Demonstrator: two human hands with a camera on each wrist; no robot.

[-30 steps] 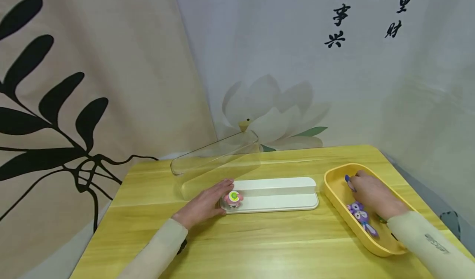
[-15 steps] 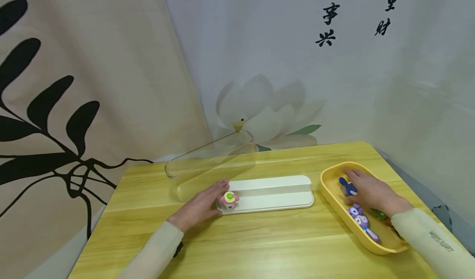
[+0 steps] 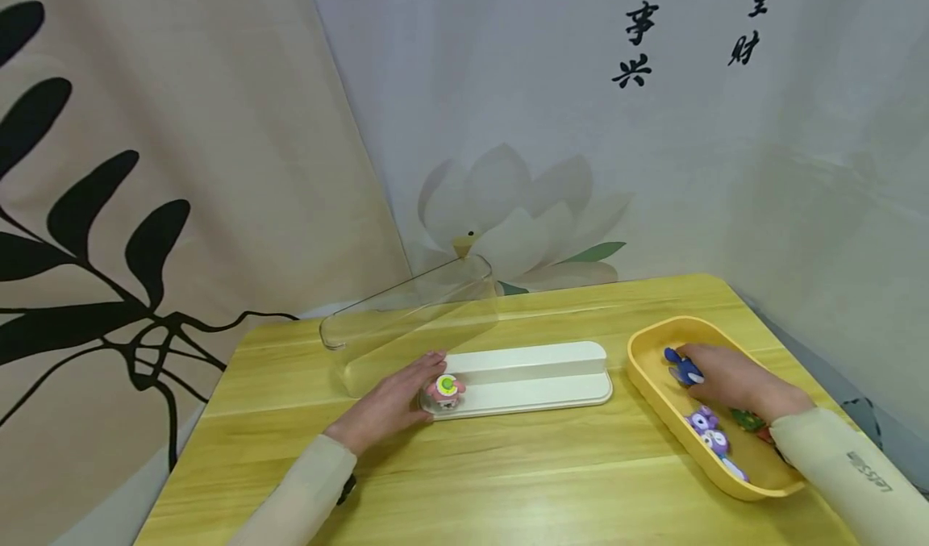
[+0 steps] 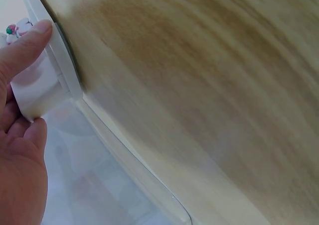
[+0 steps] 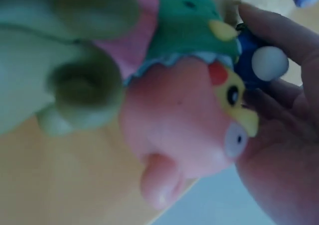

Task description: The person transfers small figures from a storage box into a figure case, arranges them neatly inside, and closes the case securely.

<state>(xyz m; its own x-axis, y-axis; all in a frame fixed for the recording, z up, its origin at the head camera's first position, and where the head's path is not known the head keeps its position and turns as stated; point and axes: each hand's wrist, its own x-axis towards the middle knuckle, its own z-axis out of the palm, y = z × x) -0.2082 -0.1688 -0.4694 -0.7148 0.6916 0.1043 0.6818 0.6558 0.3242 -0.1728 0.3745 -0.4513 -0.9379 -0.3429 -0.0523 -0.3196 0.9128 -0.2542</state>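
Observation:
In the head view my left hand (image 3: 385, 407) grips the left end of a white stepped display base (image 3: 533, 395), thumb at the front edge and fingers at the back. A small pink figurine (image 3: 446, 391) with a yellow-green and white top stands on that end. My right hand (image 3: 736, 381) reaches into a yellow tray (image 3: 668, 413) and pinches a dark blue figurine (image 3: 681, 367). In the right wrist view the blue figurine (image 5: 251, 60) shows between thumb and fingers, partly hidden behind a pink figurine in green (image 5: 174, 110).
Purple figurines (image 3: 713, 437) lie along the tray's near-left side. A green figurine (image 3: 746, 419) is partly under the right wrist. Behind the base a clear plastic cover (image 3: 421, 312) stands on the wooden table (image 3: 508, 481). A printed curtain (image 3: 290, 127) hangs behind.
The right hand has shifted its fingers about the blue figurine in the tray, opening and then pinching it. The purple figurines have moved slightly. The left hand stays on the base.

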